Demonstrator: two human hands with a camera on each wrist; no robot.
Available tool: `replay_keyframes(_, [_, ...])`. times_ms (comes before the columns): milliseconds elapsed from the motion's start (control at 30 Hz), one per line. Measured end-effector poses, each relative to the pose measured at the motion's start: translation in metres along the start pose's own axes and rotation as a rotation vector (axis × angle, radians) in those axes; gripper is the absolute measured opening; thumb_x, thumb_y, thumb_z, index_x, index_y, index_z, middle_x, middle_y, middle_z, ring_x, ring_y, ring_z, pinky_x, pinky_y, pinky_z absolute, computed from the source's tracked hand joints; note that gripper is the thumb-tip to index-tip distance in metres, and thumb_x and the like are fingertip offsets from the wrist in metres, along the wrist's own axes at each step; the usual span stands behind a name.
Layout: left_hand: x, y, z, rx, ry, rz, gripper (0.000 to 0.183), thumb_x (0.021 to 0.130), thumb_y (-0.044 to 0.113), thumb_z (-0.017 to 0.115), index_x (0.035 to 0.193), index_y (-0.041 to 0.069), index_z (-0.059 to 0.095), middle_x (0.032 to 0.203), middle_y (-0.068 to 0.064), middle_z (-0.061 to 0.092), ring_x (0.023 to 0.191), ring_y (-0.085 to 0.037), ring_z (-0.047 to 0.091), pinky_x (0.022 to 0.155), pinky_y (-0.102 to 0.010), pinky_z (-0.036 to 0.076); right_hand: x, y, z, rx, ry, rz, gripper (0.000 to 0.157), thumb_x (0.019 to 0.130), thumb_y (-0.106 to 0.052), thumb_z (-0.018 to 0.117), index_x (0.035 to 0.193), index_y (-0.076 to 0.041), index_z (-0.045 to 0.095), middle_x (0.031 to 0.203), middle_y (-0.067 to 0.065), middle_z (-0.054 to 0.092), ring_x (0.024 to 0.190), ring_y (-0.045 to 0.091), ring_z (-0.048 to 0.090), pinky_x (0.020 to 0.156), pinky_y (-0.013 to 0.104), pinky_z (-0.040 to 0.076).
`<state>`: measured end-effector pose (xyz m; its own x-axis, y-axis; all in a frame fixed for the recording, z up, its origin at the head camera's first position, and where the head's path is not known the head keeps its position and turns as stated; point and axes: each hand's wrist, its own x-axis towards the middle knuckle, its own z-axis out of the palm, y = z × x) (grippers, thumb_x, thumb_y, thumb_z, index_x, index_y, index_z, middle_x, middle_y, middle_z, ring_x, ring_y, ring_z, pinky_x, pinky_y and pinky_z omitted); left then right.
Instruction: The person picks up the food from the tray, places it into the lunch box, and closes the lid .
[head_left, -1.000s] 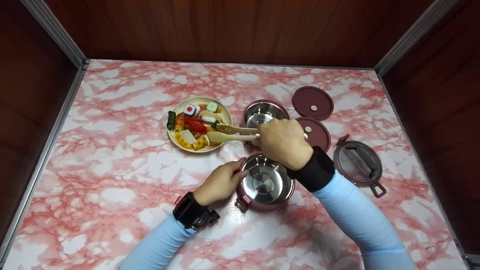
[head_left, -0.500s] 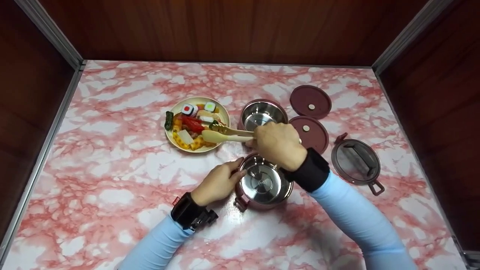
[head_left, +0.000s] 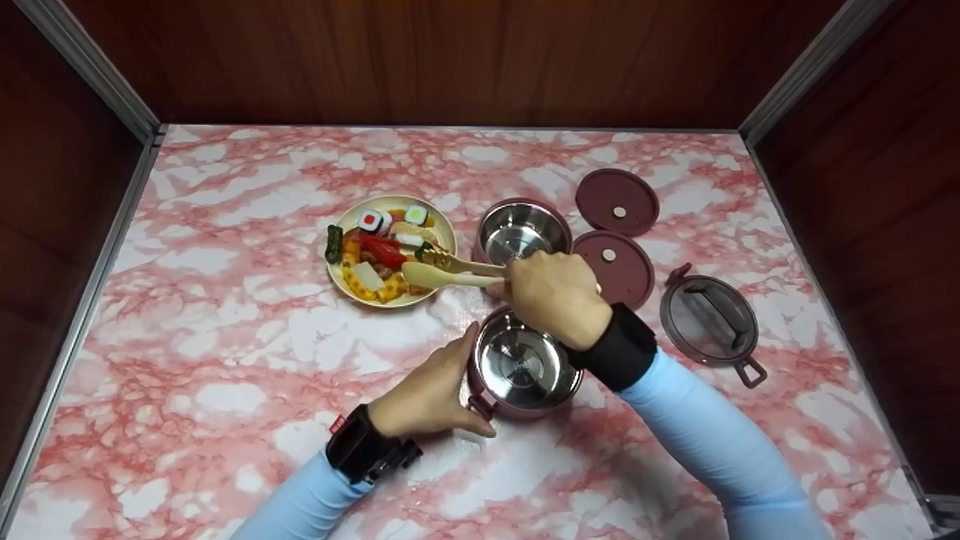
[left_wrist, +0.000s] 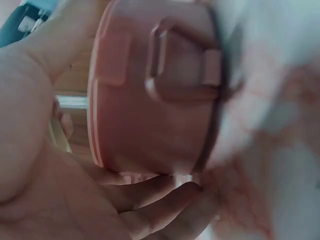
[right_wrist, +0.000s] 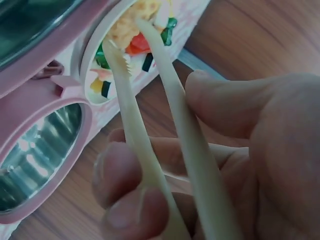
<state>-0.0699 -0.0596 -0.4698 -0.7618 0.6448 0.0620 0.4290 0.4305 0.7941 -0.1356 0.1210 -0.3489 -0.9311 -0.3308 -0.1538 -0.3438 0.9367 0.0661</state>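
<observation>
The right hand (head_left: 555, 292) pinched cream-coloured plastic tongs (head_left: 450, 268), their tips apart over the round beige plate of toy food (head_left: 390, 249). Nothing showed between the tips. The left hand (head_left: 427, 394) cupped the near pink container with a steel bowl inside (head_left: 525, 367), fingers curled round its wall (its wrist view was blurred, the rim cut off). The right wrist hid part of that container's far rim.

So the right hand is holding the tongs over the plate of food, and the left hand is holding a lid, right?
Not quite. The left hand holds the near steel-lined pink container, not a lid; the head view shows this. The lids lie untouched on the table. The right hand does hold the tongs over the plate of food.
</observation>
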Motion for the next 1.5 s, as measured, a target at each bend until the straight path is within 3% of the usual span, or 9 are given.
replay_keyframes(267, [-0.001, 0.002, 0.003, 0.036, 0.010, -0.039, 0.126, 0.062, 0.022, 0.092, 0.158, 0.010, 0.012, 0.152, -0.010, 0.038, 0.140, -0.021, 0.033, 0.117, -0.041, 0.024, 0.001, 0.004, 0.013, -0.015, 0.172, -0.030, 0.047, 0.093, -0.055, 0.062, 0.069, -0.014, 0.062, 0.053, 0.005, 0.049, 0.047, 0.028, 0.053, 0.036, 0.048, 0.044])
replay_keyframes(467, [-0.002, 0.004, 0.004, 0.044, 0.016, -0.059, 0.123, 0.068, 0.031, 0.090, 0.158, 0.004, 0.011, 0.154, -0.013, 0.035, 0.141, -0.025, 0.033, 0.118, -0.041, 0.023, 0.000, 0.005, 0.011, 0.002, 0.171, -0.017, 0.044, 0.089, -0.057, 0.065, 0.072, -0.017, 0.065, 0.057, 0.005, 0.052, 0.050, 0.029, 0.055, 0.038, 0.049, 0.044])
replay_keyframes(700, [0.000, 0.004, 0.011, 0.010, 0.053, -0.092, 0.132, 0.068, 0.050, 0.088, 0.157, -0.002, 0.006, 0.159, -0.018, 0.025, 0.143, -0.033, 0.027, 0.118, -0.044, 0.022, -0.004, 0.002, 0.014, -0.032, 0.158, -0.032, 0.047, 0.093, -0.054, 0.062, 0.074, -0.011, 0.065, 0.055, 0.007, 0.051, 0.051, 0.032, 0.058, 0.040, 0.049, 0.047])
replay_keyframes(1000, [0.004, 0.001, 0.011, -0.049, 0.077, -0.061, 0.126, 0.066, 0.039, 0.092, 0.158, 0.006, 0.012, 0.157, -0.009, 0.032, 0.142, -0.027, 0.031, 0.117, -0.044, 0.023, 0.003, 0.008, 0.015, 0.040, 0.210, 0.015, 0.036, 0.087, -0.052, 0.069, 0.073, -0.018, 0.068, 0.056, 0.004, 0.052, 0.050, 0.029, 0.054, 0.039, 0.046, 0.043])
replay_keyframes(1133, [0.004, 0.001, 0.010, -0.059, 0.072, -0.044, 0.126, 0.066, 0.036, 0.092, 0.157, 0.003, 0.013, 0.158, -0.012, 0.030, 0.142, -0.028, 0.031, 0.118, -0.045, 0.021, 0.005, 0.016, 0.014, 0.078, 0.225, 0.032, 0.030, 0.086, -0.048, 0.070, 0.073, -0.021, 0.070, 0.058, 0.004, 0.054, 0.052, 0.030, 0.055, 0.041, 0.048, 0.044])
replay_keyframes(1300, [0.003, 0.002, 0.008, -0.054, 0.052, -0.081, 0.125, 0.068, 0.037, 0.091, 0.157, -0.001, 0.011, 0.159, -0.018, 0.025, 0.144, -0.032, 0.028, 0.119, -0.046, 0.018, 0.005, 0.025, 0.012, 0.138, 0.235, 0.075, 0.019, 0.083, -0.040, 0.071, 0.074, -0.023, 0.074, 0.061, 0.007, 0.056, 0.054, 0.033, 0.055, 0.040, 0.050, 0.042])
replay_keyframes(1433, [0.002, 0.003, 0.006, -0.058, 0.036, -0.122, 0.124, 0.068, 0.037, 0.090, 0.157, -0.001, 0.012, 0.159, -0.020, 0.024, 0.144, -0.035, 0.025, 0.118, -0.048, 0.019, 0.002, 0.032, 0.009, 0.185, 0.230, 0.081, 0.013, 0.084, -0.036, 0.070, 0.090, -0.030, 0.080, 0.065, 0.006, 0.058, 0.057, 0.032, 0.056, 0.040, 0.047, 0.042])
replay_keyframes(1500, [0.001, 0.003, 0.007, -0.048, 0.038, -0.127, 0.123, 0.069, 0.038, 0.090, 0.156, -0.002, 0.013, 0.159, -0.021, 0.025, 0.143, -0.037, 0.027, 0.118, -0.049, 0.022, 0.000, 0.036, 0.006, 0.201, 0.214, 0.083, 0.018, 0.087, -0.039, 0.070, 0.099, -0.030, 0.080, 0.065, 0.005, 0.059, 0.058, 0.030, 0.056, 0.042, 0.044, 0.042])
